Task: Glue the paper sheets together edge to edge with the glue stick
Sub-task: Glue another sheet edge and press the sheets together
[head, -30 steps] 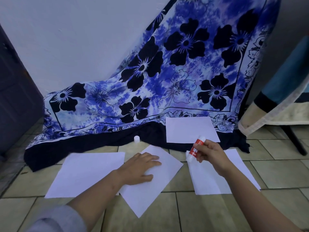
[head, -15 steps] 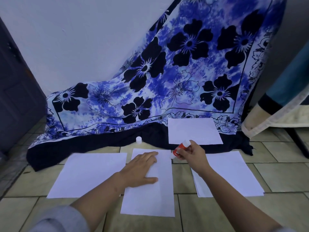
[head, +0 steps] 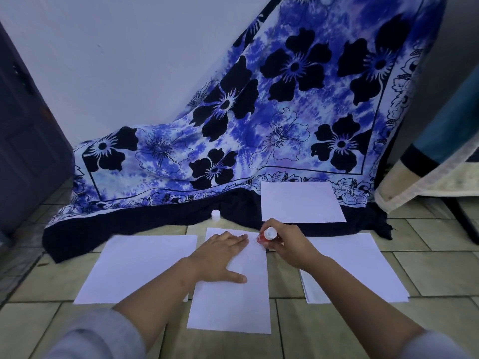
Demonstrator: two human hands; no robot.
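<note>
The left hand lies flat on the middle sheet, its fingers straight and spread, pinning the paper to the floor. Just beyond those fingertips, at the sheet's far right corner, the right hand grips the glue stick. Its fingers are curled round the red barrel, the white end is up and the working end is tilted down toward the corner. Whether the tip is actually on the paper cannot be told from here. A left sheet lies just outside the left wrist, beside the middle one. A right sheet lies past the right wrist, apart from it. A far sheet sits beyond the right knuckles on the patterned cloth, and the small white cap stands ahead of the left fingertips at the cloth's hem. The paper looks thin, light and floppy, so it will likely skid or wrinkle under the sticky drag unless held flat close to the stroke. The pinning hand is best placed near the glued edge but clear of it. The stick is rigid and light, and a low grip on the barrel should give steady, even pressure along the edge.
</note>
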